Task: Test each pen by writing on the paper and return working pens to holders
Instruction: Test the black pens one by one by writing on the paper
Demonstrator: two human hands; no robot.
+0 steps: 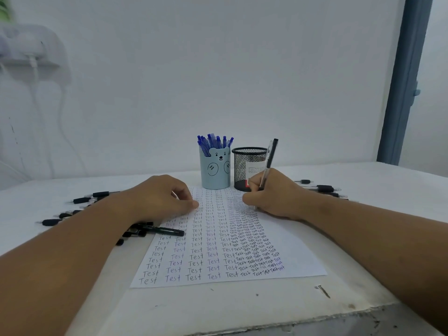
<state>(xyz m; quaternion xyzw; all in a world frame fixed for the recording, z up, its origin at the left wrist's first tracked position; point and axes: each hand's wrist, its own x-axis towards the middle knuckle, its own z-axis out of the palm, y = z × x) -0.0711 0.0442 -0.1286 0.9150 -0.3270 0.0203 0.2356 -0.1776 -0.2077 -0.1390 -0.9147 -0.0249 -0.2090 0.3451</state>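
A white sheet of paper covered with rows of the word "Test" lies in the middle of the table. My right hand grips a clear pen with a black cap, its tip down on the paper's upper right part. My left hand rests on the paper's upper left edge with fingers loosely curled, holding nothing. Behind the paper stand a light blue bear holder full of blue pens and a black mesh holder.
Several black pens lie scattered on the table to the left, and a black marker lies by the paper under my left wrist. More black pens lie to the right. The white table's front edge is chipped.
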